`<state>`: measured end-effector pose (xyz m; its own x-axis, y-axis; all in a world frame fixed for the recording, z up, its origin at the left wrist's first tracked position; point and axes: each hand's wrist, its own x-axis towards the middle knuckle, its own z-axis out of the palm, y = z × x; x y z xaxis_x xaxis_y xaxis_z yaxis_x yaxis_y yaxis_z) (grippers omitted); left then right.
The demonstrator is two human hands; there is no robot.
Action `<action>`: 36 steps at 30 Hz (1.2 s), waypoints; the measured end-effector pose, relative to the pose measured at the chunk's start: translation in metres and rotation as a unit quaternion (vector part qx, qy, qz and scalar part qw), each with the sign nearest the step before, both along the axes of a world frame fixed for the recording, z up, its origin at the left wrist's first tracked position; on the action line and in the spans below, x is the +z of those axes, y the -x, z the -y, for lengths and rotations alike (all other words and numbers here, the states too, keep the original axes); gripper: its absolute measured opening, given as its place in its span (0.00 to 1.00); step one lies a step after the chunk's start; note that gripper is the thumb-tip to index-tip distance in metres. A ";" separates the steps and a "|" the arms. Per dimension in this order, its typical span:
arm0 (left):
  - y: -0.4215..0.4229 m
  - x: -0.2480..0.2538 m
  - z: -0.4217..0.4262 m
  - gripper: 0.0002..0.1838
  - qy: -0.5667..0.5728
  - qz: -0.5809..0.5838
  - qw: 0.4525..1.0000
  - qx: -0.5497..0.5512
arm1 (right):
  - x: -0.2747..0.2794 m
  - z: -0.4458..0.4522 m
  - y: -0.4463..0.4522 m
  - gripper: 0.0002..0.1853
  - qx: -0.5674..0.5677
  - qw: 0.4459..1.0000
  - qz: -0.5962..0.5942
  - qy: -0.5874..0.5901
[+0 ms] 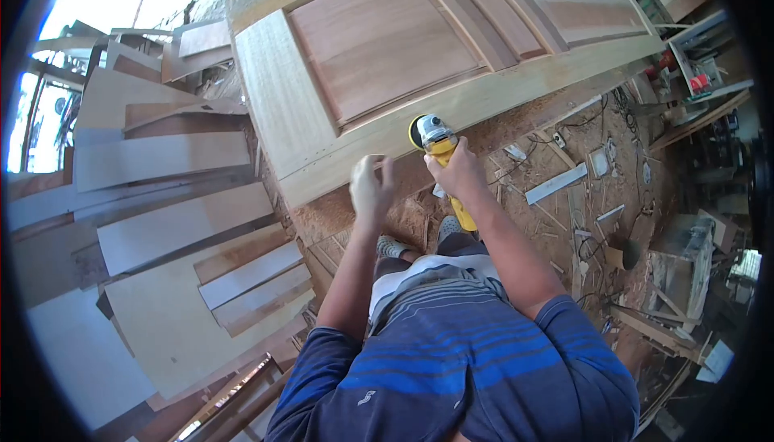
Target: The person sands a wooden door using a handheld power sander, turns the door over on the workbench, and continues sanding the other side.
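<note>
My right hand (461, 171) is wrapped round the yellow body of an angle grinder (442, 149). Its silver head carries a round dark disc with a yellowish rim (417, 131), held close to the near edge of a wooden panel door (379, 47). The grinder's rear end points down toward my feet. My left hand (371, 188) is raised over the door's near edge, left of the grinder. Its fingers are loosely curled with the thumb apart, and I see nothing in them. The door lies flat, with pale outer rails and reddish inset panels.
Boards and sheet offcuts (185, 152) lie piled on the left. Sawdust, wood scraps, a white strip (556, 183) and cables (621, 107) litter the floor at right. A wooden stand (677, 273) is further right. My feet (393, 247) are just below the door's edge.
</note>
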<state>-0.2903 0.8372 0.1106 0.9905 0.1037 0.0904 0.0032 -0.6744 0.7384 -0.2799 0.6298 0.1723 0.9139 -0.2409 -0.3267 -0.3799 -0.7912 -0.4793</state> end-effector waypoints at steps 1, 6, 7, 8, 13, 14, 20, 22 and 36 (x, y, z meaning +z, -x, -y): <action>-0.005 -0.006 -0.007 0.25 -0.030 0.015 0.999 -0.006 | -0.002 0.013 -0.003 0.51 -0.014 1.000 0.010 -0.003; -0.020 -0.058 -0.044 0.40 -0.227 -0.024 0.973 0.012 | -0.012 0.082 -0.020 0.56 -0.056 0.998 0.007 0.005; -0.019 -0.058 -0.049 0.42 -0.238 -0.041 0.970 0.008 | -0.009 0.094 -0.023 0.55 -0.067 0.998 0.006 0.001; -0.016 -0.060 -0.053 0.45 -0.249 -0.058 0.967 0.006 | -0.008 0.106 -0.026 0.55 -0.076 0.997 0.004 -0.003; -0.005 -0.057 -0.068 0.49 -0.268 -0.077 0.958 0.067 | -0.018 0.165 -0.039 0.42 -0.147 0.986 0.060 -0.056; -0.005 -0.059 -0.073 0.49 -0.268 -0.082 0.956 0.082 | -0.024 0.178 -0.043 0.41 -0.152 0.985 0.053 -0.061; 0.008 -0.059 -0.110 0.51 -0.259 -0.111 0.950 0.131 | -0.009 0.195 -0.048 0.37 -0.133 0.986 0.023 -0.099; 0.009 -0.057 -0.116 0.52 -0.281 -0.113 0.945 0.122 | -0.017 0.174 -0.041 0.38 -0.128 0.984 0.014 -0.121; 0.033 -0.071 -0.217 0.50 -0.116 -0.109 0.978 0.135 | -0.007 -0.065 0.040 0.58 -0.026 0.999 -0.003 -0.030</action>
<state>-0.3229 1.0545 0.0399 0.9281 0.3663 -0.0670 0.3444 -0.7760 0.5284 -0.3195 0.6950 0.1652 0.8989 -0.2672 -0.3474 -0.4223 -0.7401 -0.5234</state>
